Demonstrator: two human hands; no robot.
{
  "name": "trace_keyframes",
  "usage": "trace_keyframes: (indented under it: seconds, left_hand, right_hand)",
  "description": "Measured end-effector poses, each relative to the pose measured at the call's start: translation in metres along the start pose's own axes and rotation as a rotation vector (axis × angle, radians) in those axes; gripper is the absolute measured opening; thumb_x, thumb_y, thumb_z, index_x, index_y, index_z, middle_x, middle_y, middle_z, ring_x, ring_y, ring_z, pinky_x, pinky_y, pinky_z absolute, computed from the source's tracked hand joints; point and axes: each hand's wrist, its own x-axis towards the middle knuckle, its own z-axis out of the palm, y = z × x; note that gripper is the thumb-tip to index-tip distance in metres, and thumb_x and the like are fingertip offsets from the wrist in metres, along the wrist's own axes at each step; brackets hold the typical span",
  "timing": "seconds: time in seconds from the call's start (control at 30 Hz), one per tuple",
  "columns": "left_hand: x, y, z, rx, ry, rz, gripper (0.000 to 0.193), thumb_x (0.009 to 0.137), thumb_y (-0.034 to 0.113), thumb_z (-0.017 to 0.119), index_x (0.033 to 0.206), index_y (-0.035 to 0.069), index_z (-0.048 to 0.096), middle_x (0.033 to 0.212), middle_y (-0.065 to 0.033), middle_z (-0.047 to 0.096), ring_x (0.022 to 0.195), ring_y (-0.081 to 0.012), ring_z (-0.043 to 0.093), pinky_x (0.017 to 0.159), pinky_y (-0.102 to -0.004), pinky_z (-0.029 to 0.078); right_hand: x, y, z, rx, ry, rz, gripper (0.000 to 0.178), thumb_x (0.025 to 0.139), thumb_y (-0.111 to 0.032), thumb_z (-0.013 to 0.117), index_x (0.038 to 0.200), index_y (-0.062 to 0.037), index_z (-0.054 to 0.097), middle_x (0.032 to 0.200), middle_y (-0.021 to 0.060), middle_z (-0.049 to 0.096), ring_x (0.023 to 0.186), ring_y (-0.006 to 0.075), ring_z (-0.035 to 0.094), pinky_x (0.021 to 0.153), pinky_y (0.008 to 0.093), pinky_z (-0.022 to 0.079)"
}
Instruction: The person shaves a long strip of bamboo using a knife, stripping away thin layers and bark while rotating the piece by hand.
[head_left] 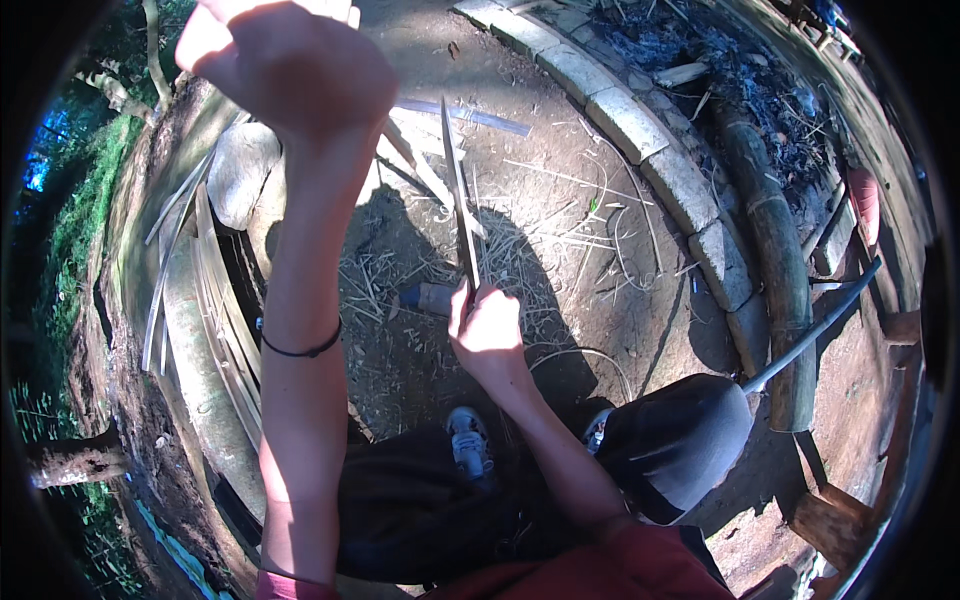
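Observation:
My left hand (300,75) is raised high at the upper left, close to the view, its fingers curled closed. What it grips is mostly out of sight; only a pale sliver shows at the top edge. My right hand (490,328) is closed around a long-bladed knife (460,190), whose narrow blade points away from me. The handle is hidden in the fist. Beside the blade runs a pale strip (425,172), partly covered by my left wrist; I cannot tell whether it is held. A short brown piece of wood (428,298) lies behind my right hand.
Thin shavings (515,255) litter the dirt ground. Long split strips (222,285) lean at the left near a rounded stone (242,175). A curved stone border (625,125) edges dark ash (690,60); a thick bamboo pole (775,250) lies at the right.

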Motion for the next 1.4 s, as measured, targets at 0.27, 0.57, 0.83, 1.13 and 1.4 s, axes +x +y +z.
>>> trace_keyframes:
  seconds: [0.27,0.57,0.83,1.13,1.4]
  left_hand:
    - [0.006,-0.016,-0.044,0.093,0.042,-0.163,0.047,0.095,0.054,0.040,0.125,0.019,0.033,0.112,-0.0159,0.051,0.074,-0.0256,0.054,0.064,-0.0379,0.049]
    - [0.003,-0.011,-0.025,0.112,0.000,0.061,0.055,0.090,0.061,0.049,0.108,0.009,0.043,0.090,-0.0084,0.049,0.070,-0.0197,0.052,0.059,-0.0332,0.045]
    - [-0.002,-0.017,-0.044,0.261,-0.081,-0.100,0.072,0.089,0.066,0.045,0.126,0.004,0.039,0.106,-0.0162,0.050,0.088,-0.0259,0.059,0.065,-0.0374,0.051]
    - [-0.003,0.005,-0.039,0.102,-0.002,-0.127,0.080,0.085,0.066,0.054,0.130,0.003,0.034,0.120,-0.0176,0.041,0.115,-0.0333,0.049,0.079,-0.0431,0.049]
    - [0.015,0.002,-0.020,-0.064,-0.018,-0.076,0.060,0.093,0.060,0.043,0.129,0.012,0.039,0.094,-0.0129,0.056,0.065,-0.0222,0.062,0.048,-0.0289,0.051]
  right_hand:
    - [0.031,-0.005,-0.028,0.326,-0.135,0.349,0.034,0.090,-0.017,0.060,0.066,0.0057,0.055,0.051,0.0232,0.055,0.048,0.0367,0.062,0.046,0.0420,0.048]
    - [0.041,-0.045,-0.089,0.265,0.014,0.136,0.026,0.094,-0.015,0.056,0.071,-0.0018,0.056,0.048,0.0100,0.048,0.040,0.0223,0.048,0.044,0.0363,0.037]
    - [0.009,0.015,0.008,0.167,-0.111,0.332,0.032,0.091,-0.014,0.057,0.067,0.0069,0.058,0.054,0.0254,0.055,0.053,0.0398,0.063,0.050,0.0452,0.048]
    - [0.053,-0.053,-0.082,0.370,-0.149,0.320,0.027,0.093,-0.011,0.057,0.069,-0.0008,0.051,0.054,0.0142,0.049,0.043,0.0258,0.048,0.044,0.0367,0.038]
    - [0.022,0.029,-0.012,0.237,-0.140,0.297,0.034,0.091,-0.015,0.058,0.064,0.0055,0.057,0.051,0.0237,0.055,0.050,0.0366,0.063,0.046,0.0412,0.047]
